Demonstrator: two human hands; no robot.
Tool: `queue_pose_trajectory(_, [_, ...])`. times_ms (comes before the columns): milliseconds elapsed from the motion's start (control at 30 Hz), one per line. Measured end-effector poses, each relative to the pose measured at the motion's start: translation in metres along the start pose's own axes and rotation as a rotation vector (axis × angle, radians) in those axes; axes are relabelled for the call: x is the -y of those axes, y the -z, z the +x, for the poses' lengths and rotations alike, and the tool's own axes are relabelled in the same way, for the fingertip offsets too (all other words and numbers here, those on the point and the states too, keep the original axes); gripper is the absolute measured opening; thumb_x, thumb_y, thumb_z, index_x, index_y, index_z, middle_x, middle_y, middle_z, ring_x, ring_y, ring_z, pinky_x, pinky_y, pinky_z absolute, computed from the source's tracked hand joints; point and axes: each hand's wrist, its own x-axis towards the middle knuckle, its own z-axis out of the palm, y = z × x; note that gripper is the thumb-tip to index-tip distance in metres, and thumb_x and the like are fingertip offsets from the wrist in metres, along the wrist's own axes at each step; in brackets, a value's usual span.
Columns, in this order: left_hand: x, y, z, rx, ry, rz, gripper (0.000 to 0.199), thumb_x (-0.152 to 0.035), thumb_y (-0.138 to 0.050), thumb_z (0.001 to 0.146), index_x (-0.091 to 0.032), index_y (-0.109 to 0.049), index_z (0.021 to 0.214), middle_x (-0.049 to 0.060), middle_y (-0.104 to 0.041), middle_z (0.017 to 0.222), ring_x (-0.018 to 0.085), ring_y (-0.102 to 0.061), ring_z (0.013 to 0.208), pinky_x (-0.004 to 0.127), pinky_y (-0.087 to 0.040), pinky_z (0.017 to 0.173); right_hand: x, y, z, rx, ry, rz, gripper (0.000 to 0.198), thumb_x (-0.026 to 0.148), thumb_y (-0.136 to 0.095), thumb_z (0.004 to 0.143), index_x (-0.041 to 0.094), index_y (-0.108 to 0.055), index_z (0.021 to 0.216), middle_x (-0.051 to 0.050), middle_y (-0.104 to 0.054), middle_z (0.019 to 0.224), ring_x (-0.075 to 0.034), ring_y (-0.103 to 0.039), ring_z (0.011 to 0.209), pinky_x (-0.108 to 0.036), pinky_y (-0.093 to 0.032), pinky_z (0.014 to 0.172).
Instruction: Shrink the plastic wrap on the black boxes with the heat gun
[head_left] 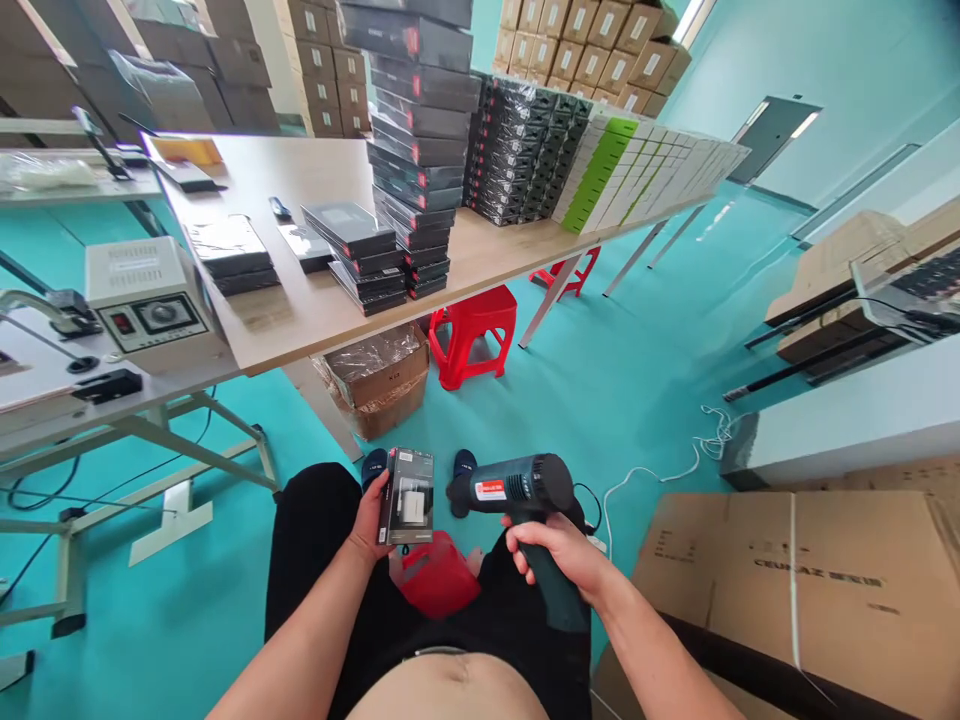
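My left hand (370, 522) grips a small black product box (409, 497) by its left side, above my lap, with its printed face turned up toward me. My right hand (559, 550) is wrapped round the handle of a dark heat gun (517, 482). The gun's nozzle points left, toward the box, and a gap lies between them. Below the box, the red seat of a stool (436, 580) shows between my legs.
Stacked black boxes (420, 130) stand on the wooden table (300, 325) ahead, near white and green boxes (600, 180). A beige control unit (150, 300) sits at left. Under the table are a red stool (474, 335) and an open carton (382, 380). Large cartons (810, 590) are at right; a white cable (652, 475) crosses the floor.
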Motion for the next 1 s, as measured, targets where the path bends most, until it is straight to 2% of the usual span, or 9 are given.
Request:
queue_pose_trajectory(100, [0.005,0.002,0.006,-0.023,-0.106,-0.046,0.036,-0.045,-0.063,0.080,-0.015,-0.063,0.099,0.009,-0.072,0.085,0.025,-0.070,0.079,0.039,-0.053,0.079,-0.010,-0.004,-0.007,0.072,-0.062,0.008,0.029,0.031,-0.062,0.075,0.012,-0.063,0.098,-0.005,-0.065,0.075,-0.013,-0.058,0.052,-0.022,-0.045,0.043])
queue_pose_trajectory(200, [0.008,0.008,0.016,0.006,-0.115,-0.085,0.041,-0.054,-0.061,0.079,-0.017,-0.061,0.096,0.008,-0.070,0.085,0.026,-0.069,0.083,0.042,-0.053,0.080,-0.020,-0.013,-0.010,0.193,-0.062,0.104,0.036,0.035,-0.065,0.074,0.013,-0.064,0.102,-0.006,-0.066,0.080,-0.014,-0.060,0.056,-0.023,-0.046,0.045])
queue_pose_trajectory(300, [0.007,0.017,0.023,0.016,-0.124,-0.091,0.050,-0.062,-0.059,0.077,-0.016,-0.058,0.096,0.011,-0.069,0.087,0.029,-0.068,0.086,0.044,-0.053,0.081,-0.021,-0.023,-0.004,0.086,0.008,0.219,0.039,0.038,-0.064,0.076,0.014,-0.064,0.106,-0.007,-0.066,0.085,-0.013,-0.060,0.060,-0.023,-0.047,0.049])
queue_pose_trajectory(400, [0.005,0.023,0.023,-0.028,-0.097,-0.108,0.053,-0.062,-0.060,0.076,-0.014,-0.056,0.097,0.015,-0.068,0.091,0.030,-0.067,0.091,0.043,-0.052,0.083,-0.016,-0.026,0.003,-0.038,0.030,0.203,0.034,0.037,-0.063,0.078,0.014,-0.064,0.103,-0.006,-0.066,0.083,-0.013,-0.059,0.060,-0.024,-0.049,0.051])
queue_pose_trajectory(600, [0.000,0.015,0.019,0.020,-0.116,-0.149,0.042,-0.053,-0.057,0.082,-0.016,-0.057,0.102,0.011,-0.068,0.090,0.027,-0.068,0.089,0.040,-0.054,0.080,-0.009,-0.036,-0.003,0.137,0.045,0.189,0.039,0.036,-0.068,0.073,0.012,-0.065,0.103,-0.008,-0.067,0.083,-0.014,-0.060,0.057,-0.024,-0.047,0.047])
queue_pose_trajectory(733, [-0.003,0.013,0.017,-0.081,-0.146,-0.192,0.037,-0.051,-0.055,0.084,-0.016,-0.056,0.098,0.011,-0.067,0.089,0.027,-0.067,0.091,0.041,-0.056,0.080,-0.005,-0.032,0.002,-0.095,0.067,0.257,0.033,0.035,-0.066,0.075,0.014,-0.065,0.101,-0.006,-0.066,0.080,-0.013,-0.059,0.059,-0.024,-0.048,0.049])
queue_pose_trajectory(800, [-0.003,0.011,0.016,-0.102,-0.148,-0.198,0.036,-0.050,-0.054,0.085,-0.016,-0.055,0.099,0.011,-0.067,0.091,0.027,-0.067,0.092,0.043,-0.056,0.081,-0.005,-0.028,0.002,-0.148,0.043,0.212,0.030,0.033,-0.066,0.074,0.013,-0.065,0.097,-0.005,-0.065,0.077,-0.013,-0.059,0.057,-0.024,-0.047,0.048])
queue_pose_trajectory(933, [-0.003,0.006,0.014,-0.068,-0.138,-0.164,0.035,-0.047,-0.052,0.087,-0.015,-0.058,0.097,0.010,-0.067,0.089,0.024,-0.068,0.082,0.039,-0.058,0.074,-0.007,-0.039,-0.003,0.061,0.047,0.184,0.034,0.033,-0.067,0.072,0.012,-0.066,0.098,-0.007,-0.066,0.079,-0.014,-0.059,0.056,-0.025,-0.047,0.047])
queue_pose_trajectory(1000, [-0.003,0.005,0.014,-0.057,-0.153,-0.162,0.033,-0.046,-0.052,0.087,-0.015,-0.058,0.098,0.010,-0.068,0.090,0.023,-0.068,0.081,0.039,-0.058,0.072,-0.008,-0.048,-0.003,0.079,0.084,0.233,0.035,0.034,-0.068,0.072,0.012,-0.066,0.099,-0.007,-0.066,0.081,-0.014,-0.060,0.057,-0.025,-0.047,0.049])
